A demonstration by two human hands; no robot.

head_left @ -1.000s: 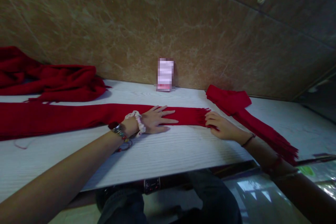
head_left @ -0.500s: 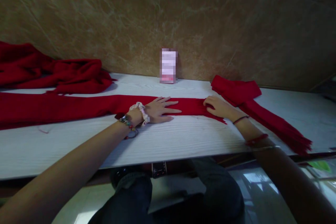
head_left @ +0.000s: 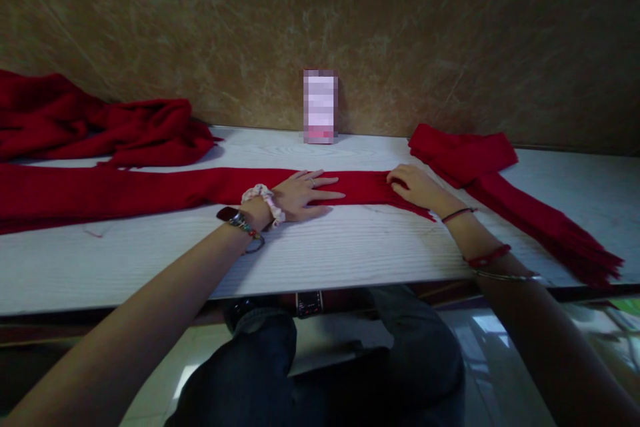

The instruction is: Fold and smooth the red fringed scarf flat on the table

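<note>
A long red scarf (head_left: 150, 190) lies flat across the white board table and ends in a fringe on the right. My left hand (head_left: 300, 195) rests palm down on it, fingers spread out. At the fringed end my right hand (head_left: 417, 185) has its fingers curled in on the cloth; the exact grip of its fingertips is partly hidden. Just right of that hand, a second red scarf (head_left: 463, 157) lies folded over at an angle, its fringe near the front edge.
At the back left is a crumpled heap of red cloth (head_left: 145, 130). A phone-like upright item (head_left: 320, 107), blurred out, leans on the brown marbled wall (head_left: 225, 33). The front edge of the white table (head_left: 300, 250) is just above my knees.
The whole view has shifted slightly, so the table and scarves appear higher. Both hands keep nearly the same places on the scarf.
</note>
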